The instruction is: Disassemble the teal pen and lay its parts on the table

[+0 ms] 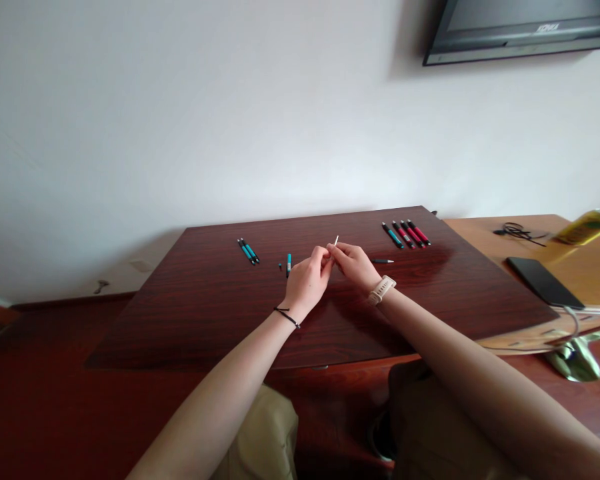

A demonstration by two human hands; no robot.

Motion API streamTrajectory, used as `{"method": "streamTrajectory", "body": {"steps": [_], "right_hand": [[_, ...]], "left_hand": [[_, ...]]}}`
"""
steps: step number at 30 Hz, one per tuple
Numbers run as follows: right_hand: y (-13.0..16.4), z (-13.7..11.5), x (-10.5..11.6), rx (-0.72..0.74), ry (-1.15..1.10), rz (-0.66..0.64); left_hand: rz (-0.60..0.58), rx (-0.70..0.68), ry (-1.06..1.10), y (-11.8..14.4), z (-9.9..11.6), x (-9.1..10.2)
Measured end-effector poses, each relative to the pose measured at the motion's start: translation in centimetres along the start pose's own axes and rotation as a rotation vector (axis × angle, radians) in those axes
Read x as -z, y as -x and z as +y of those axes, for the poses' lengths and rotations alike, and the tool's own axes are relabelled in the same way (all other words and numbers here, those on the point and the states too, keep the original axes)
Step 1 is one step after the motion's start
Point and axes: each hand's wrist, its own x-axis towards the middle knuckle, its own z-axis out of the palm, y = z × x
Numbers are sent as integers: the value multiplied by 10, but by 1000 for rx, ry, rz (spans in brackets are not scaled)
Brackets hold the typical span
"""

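Over the middle of the dark table, my left hand (307, 280) and my right hand (354, 265) meet with pinched fingertips. A thin white pen refill (337, 240) pokes up between them; its lower part is hidden by the fingers. Just left of my left hand lie a teal pen barrel (289, 262) and a tiny dark teal piece (280, 266). Behind my right hand a dark pen part with a pale pointed tip (383, 261) is partly covered. Two teal pens (249, 251) rest further left. At the right back, a teal pen (393, 235) lies beside several red pens (415, 233).
The dark wooden table (205, 313) stands against a white wall. On a lighter table (480, 233) at the right are a black phone (545, 282), a coiled black cable (520, 231) and a tilted yellow can (587, 227). A television (525, 33) hangs above.
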Motion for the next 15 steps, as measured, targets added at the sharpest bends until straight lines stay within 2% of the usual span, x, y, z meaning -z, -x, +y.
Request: {"method": "streamTrajectory", "body": {"steps": [4, 10, 15], "right_hand": [[-5, 12, 9, -58, 86, -26], [-13, 19, 11, -120, 645, -84], [-19, 15, 8, -204, 876, -133]], "left_hand": [[-70, -59, -51, 4, 1, -6], [-202, -131, -209, 9, -2, -9], [-234, -203, -308, 11, 2, -7]]}}
